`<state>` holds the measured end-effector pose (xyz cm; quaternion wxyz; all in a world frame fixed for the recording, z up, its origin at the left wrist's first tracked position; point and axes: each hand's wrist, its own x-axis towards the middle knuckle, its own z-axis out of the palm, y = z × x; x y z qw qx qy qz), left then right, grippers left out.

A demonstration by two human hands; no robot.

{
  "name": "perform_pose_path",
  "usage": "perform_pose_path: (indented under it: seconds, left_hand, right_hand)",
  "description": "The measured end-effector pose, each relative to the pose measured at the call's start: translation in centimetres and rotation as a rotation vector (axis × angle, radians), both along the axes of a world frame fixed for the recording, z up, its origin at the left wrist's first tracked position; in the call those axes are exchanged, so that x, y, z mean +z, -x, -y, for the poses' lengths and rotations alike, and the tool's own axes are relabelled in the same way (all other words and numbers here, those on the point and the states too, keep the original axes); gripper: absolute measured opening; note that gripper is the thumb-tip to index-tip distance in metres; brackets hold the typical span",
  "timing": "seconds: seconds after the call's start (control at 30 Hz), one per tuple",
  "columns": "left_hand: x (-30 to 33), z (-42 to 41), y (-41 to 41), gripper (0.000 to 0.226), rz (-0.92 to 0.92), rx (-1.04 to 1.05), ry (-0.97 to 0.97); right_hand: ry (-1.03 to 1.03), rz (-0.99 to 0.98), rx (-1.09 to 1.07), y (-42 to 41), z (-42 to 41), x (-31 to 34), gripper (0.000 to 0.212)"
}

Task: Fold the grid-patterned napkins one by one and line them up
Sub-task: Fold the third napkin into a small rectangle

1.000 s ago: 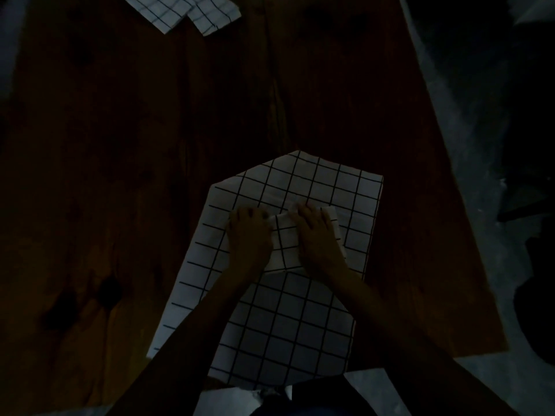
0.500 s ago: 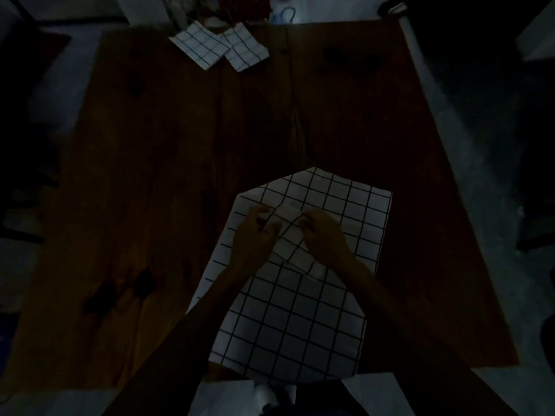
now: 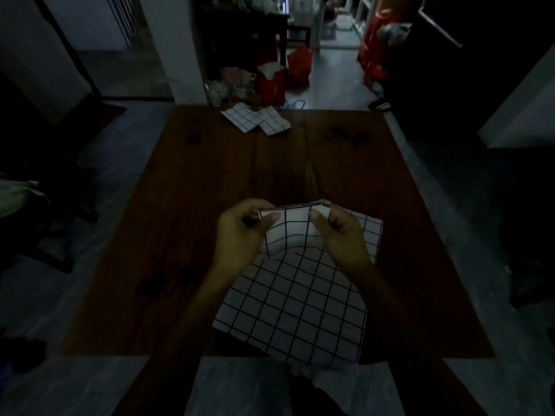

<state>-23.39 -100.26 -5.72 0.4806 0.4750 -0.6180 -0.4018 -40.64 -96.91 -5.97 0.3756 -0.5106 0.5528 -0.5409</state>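
Observation:
A small folded grid-patterned napkin [image 3: 289, 232] is held up above the table between both hands. My left hand [image 3: 240, 235] pinches its upper left corner and my right hand [image 3: 341, 235] pinches its upper right corner. Beneath it a larger grid-patterned cloth [image 3: 297, 307] lies flat at the table's near edge, partly hidden by my arms. Two folded napkins [image 3: 255, 119] lie side by side at the far edge of the wooden table [image 3: 180, 235].
The room is dim. Beyond the table's far edge stand a white pillar [image 3: 180, 55], red bags [image 3: 271, 82] and small clutter on the floor. Grey floor runs along both sides of the table. Dark furniture stands at the left.
Both hands have lifted the small folded napkin off the larger cloth and now hold it up by its top corners. The camera has tilted up, showing the room beyond the table.

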Motion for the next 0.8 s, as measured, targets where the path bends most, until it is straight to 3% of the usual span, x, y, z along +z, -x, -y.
perform_pose_path:
  seconds: [0.23, 0.37, 0.5, 0.8]
  left_hand:
    - [4.9, -5.8, -4.3, 0.013, -0.121, 0.015, 0.050]
    - [6.8, -8.3, -5.8, 0.014, -0.157, 0.034, 0.078]
    - [8.2, -9.9, -6.9, 0.016, -0.166, 0.046, 0.122]
    - [10.1, -10.9, -8.0, 0.018, -0.229, 0.087, 0.119]
  right_hand:
    - [0.077, 0.108, 0.015, -3.5, -5.1, 4.4, 0.019]
    - [0.129, 0.154, 0.047, -5.2, -7.3, 5.7, 0.041]
    - [0.140, 0.217, 0.078, -5.6, -8.4, 6.6, 0.020]
    - [0.204, 0.147, 0.096, -6.1, -9.2, 7.4, 0.021]
